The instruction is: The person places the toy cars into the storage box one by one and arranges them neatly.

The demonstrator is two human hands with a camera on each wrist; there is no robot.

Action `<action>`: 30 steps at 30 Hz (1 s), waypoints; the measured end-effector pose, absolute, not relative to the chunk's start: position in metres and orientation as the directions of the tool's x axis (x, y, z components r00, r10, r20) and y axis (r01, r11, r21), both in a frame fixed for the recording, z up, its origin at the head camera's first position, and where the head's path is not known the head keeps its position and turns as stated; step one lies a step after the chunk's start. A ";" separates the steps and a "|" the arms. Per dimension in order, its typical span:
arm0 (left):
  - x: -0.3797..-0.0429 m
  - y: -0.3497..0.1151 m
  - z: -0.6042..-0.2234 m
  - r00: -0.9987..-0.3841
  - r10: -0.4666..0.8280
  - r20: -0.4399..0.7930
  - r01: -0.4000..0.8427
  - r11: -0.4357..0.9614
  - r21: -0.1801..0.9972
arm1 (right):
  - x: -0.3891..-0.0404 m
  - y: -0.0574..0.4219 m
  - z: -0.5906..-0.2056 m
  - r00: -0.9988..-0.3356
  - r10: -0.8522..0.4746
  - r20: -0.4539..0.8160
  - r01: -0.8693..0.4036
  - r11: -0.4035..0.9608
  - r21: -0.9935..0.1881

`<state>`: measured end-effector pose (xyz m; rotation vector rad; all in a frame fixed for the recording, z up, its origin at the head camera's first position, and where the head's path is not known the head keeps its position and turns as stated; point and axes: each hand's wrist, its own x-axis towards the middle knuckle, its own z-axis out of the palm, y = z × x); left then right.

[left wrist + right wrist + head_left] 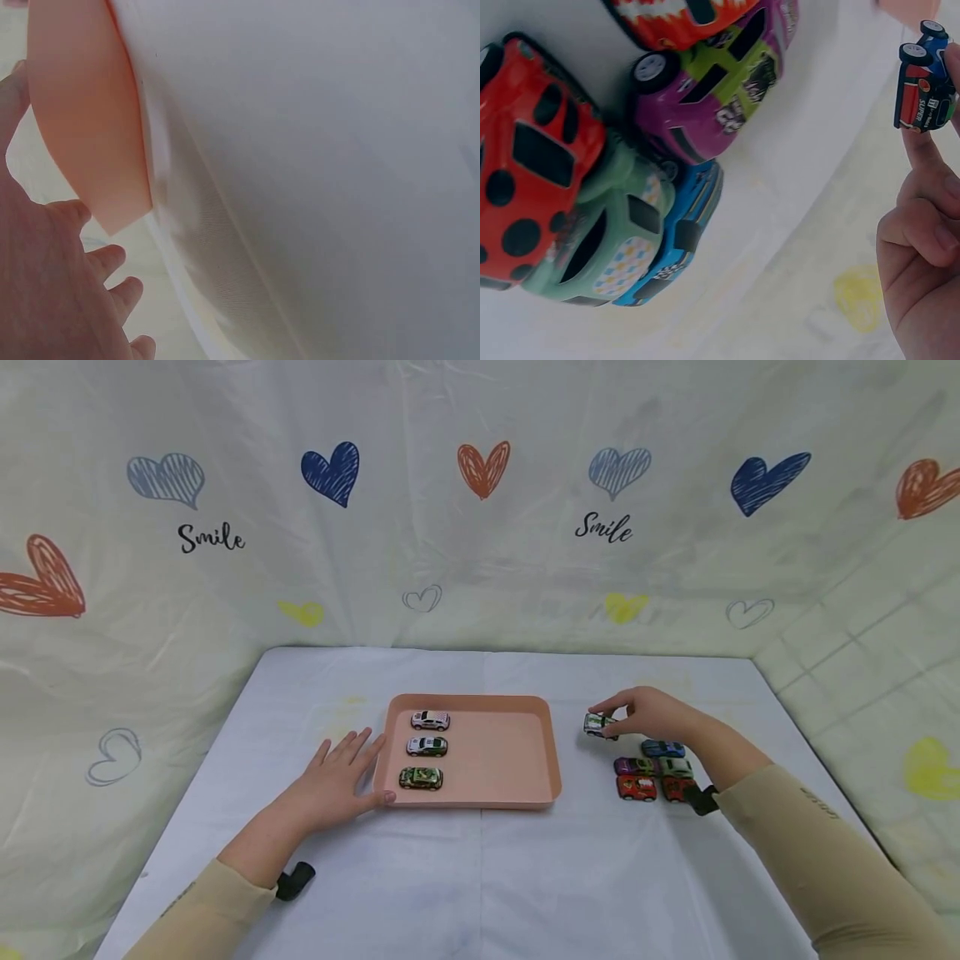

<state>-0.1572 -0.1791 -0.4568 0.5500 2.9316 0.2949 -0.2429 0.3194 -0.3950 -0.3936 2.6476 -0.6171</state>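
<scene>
My right hand pinches a small toy car between thumb and fingers, to the right of the tray. In the right wrist view this toy car shows dark sides with red and blue parts. My left hand has its fingers spread and touches the left edge of the pink tray; in the left wrist view the fingers lie along the tray's wall. Down the tray's left side stand a white-and-pink toy car, a white-and-green toy car and a green patterned toy car.
Beneath the right forearm several toy cars cluster: a blue one, a purple-and-green one, a pale green one, a red-orange one and a red black-spotted one. A white cloth covers the table.
</scene>
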 end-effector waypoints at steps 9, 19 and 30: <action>-0.160 -0.181 -0.464 -0.921 0.379 -0.088 0.352 0.908 0.226 | -0.243 0.311 -0.388 -0.886 -0.362 -0.290 -0.191 0.854 -0.483; -0.160 -0.181 -0.462 -0.918 0.387 -0.086 0.358 0.902 0.241 | -0.247 0.297 -0.383 -0.876 -0.382 -0.294 -0.195 0.839 -0.508; -0.162 -0.181 -0.467 -0.926 0.365 -0.101 0.338 0.917 0.211 | -0.244 0.271 -0.378 -0.846 -0.450 -0.285 -0.242 0.801 -0.547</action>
